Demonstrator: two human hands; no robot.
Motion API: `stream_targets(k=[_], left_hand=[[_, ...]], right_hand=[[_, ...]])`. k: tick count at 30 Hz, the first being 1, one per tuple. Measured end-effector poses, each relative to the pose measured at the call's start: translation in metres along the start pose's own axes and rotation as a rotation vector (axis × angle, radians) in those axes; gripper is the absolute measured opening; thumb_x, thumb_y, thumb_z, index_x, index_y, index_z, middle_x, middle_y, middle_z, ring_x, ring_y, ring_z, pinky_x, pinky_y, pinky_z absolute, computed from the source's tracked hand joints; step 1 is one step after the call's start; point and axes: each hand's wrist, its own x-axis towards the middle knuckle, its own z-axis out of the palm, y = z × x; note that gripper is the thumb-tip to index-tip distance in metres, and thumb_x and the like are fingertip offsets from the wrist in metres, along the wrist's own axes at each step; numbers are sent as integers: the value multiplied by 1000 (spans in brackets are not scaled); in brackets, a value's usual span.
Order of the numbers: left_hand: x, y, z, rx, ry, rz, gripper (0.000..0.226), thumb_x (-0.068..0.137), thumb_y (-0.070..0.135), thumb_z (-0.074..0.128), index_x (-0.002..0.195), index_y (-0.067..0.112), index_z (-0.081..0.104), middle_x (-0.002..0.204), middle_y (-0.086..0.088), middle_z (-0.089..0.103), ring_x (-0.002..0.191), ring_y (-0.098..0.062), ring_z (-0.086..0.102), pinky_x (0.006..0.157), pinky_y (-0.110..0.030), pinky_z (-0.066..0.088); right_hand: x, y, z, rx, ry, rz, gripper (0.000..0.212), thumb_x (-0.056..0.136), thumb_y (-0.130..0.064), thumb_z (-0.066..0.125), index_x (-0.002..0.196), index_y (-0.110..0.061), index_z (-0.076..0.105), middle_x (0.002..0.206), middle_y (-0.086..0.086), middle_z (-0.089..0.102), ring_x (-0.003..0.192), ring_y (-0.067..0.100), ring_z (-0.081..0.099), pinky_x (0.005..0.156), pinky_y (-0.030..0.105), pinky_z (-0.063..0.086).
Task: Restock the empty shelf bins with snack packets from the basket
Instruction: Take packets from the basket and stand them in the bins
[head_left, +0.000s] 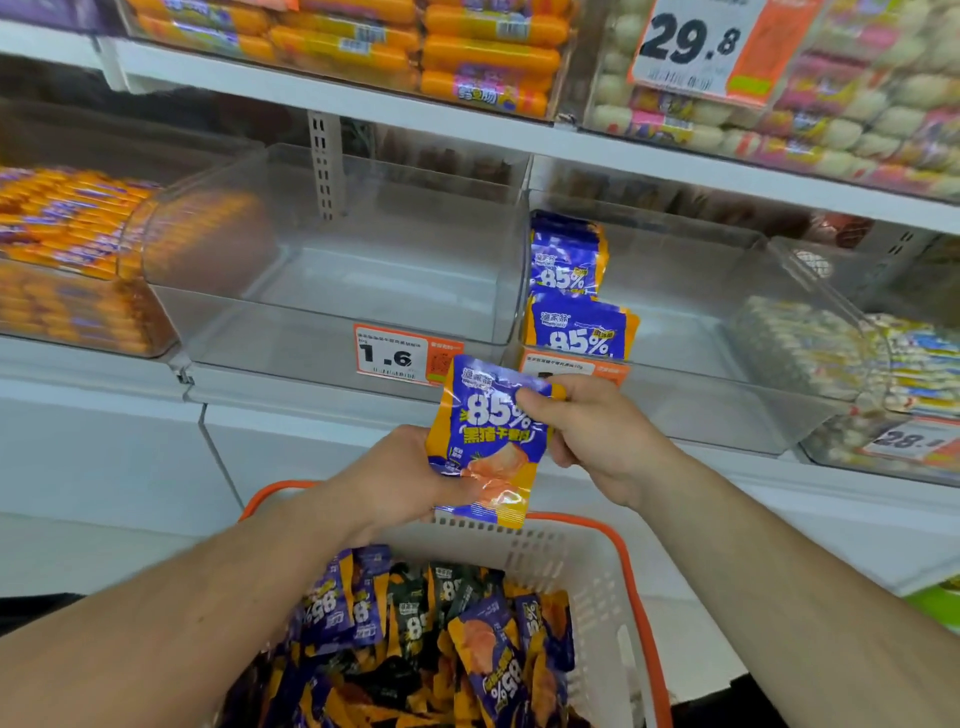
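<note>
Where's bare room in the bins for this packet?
The middle bin is bare wall to wall. The right bin is free right of the two standing packets along its left wall. Both side bins, and the basket, are crowded.

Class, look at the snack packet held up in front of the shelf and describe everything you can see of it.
The snack packet is a glossy, crinkled foil-like pouch, purple-blue with orange-yellow edges, printed with a large white "85%", yellow characters and a picture of a reddish food. It is upright, front facing the camera, tilted slightly. The left hand holds its lower left side; the right hand pinches its upper right edge. It hangs above the basket, below the shelf bins, touching neither.
</note>
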Motion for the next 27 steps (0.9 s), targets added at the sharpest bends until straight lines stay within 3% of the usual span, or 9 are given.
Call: stream_targets(k=[3,5,8,10,13,15,19,23,27], left_hand=[[0,5,-1,12,10,39,15,80,13,79,88,25,74,79,8,75,71,-9,69,70,-25,52],[1,9,1,-20,25,84,19,80,9,78,88,25,75,81,11,76,76,-3,70,73,-17,52],[4,23,5,-64,118,142,22,82,5,75,84,27,72,67,18,71,56,8,60,55,-6,43],[9,39,6,-39,189,219,21,82,8,75,85,28,73,72,17,72,61,9,61,58,-9,44],[23,76,5,159,336,321,14,81,20,78,91,27,73,82,9,72,71,-1,65,65,-20,50],[34,103,4,365,439,381,25,78,35,79,99,28,69,90,8,70,83,-10,65,72,-28,53],[61,134,2,837,646,509,55,70,61,73,111,26,60,99,5,51,106,-20,52,83,-35,37],[79,133,7,984,700,470,75,70,66,71,127,23,48,124,-3,48,120,-25,42,97,-41,32],[85,120,10,1032,737,445,83,68,68,72,130,20,43,128,-5,42,119,-25,39,97,-39,31]], right_hand=[[1,-1,-3,103,20,92,11,95,-24,63,88,-15,62,54,-5,58,42,10,34,42,21,26],[-3,-6,-6,156,13,90,9,95,-24,62,97,-16,64,55,-7,61,37,6,37,41,21,28],[-9,-23,-15,112,53,-73,17,96,-19,60,79,-16,63,50,-10,60,38,5,47,44,20,34],[-13,-39,-24,65,128,-209,24,95,-19,63,71,-16,59,51,-4,58,38,8,44,45,21,36],[-19,-60,-41,71,246,-389,20,95,-18,63,75,-17,62,53,-7,62,41,7,46,45,20,40],[-21,-70,-54,91,338,-485,20,95,-16,62,75,-17,60,51,-11,62,42,4,47,46,18,42],[-15,-74,-72,70,439,-581,21,94,-12,63,74,-18,59,49,-13,59,45,2,50,50,17,43],[-6,-63,-75,-72,449,-613,22,94,-14,65,74,-23,60,65,-8,64,52,-3,57,52,14,45],[3,-52,-75,-184,437,-575,24,93,-20,65,72,-28,57,69,-14,63,60,-7,60,53,10,43]])
